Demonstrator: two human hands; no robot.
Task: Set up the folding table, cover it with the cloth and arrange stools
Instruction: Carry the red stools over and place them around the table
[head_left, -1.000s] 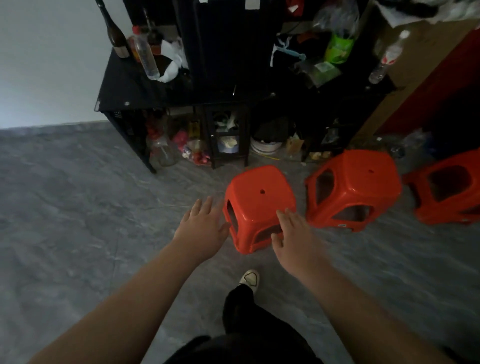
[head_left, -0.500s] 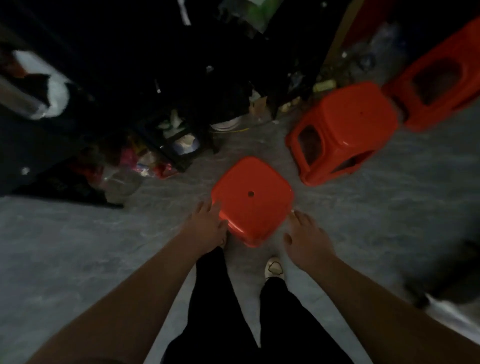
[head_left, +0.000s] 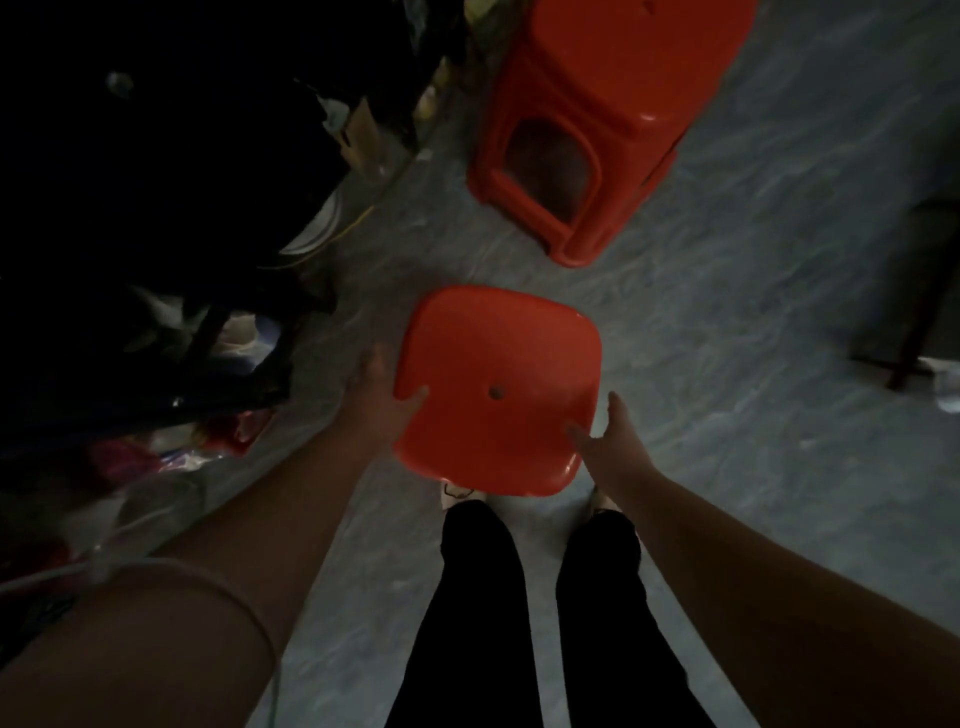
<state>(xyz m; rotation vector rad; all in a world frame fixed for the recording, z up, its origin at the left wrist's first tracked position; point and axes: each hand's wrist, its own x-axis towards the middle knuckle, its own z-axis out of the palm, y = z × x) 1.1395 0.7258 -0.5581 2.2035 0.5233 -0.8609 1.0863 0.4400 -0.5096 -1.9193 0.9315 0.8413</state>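
Hands (head_left: 376, 400) apparently gripping red stool (head_left: 498, 389), 2nd stool (head_left: 613, 119) beyond

Two red-orange stools (head_left: 498, 389) (head_left: 618, 104) on a grey marbled floor (head_left: 727, 364), black trousers (head_left: 478, 623), white shoes (head_left: 457, 491)

Near stool's (head_left: 498, 389) legs hidden — far stool (head_left: 613, 104) cut off.

No text, label, brand, number or sign can be read anywhere in this dim view; the red stool (head_left: 498, 395) bears a plain seat with only a small hole.
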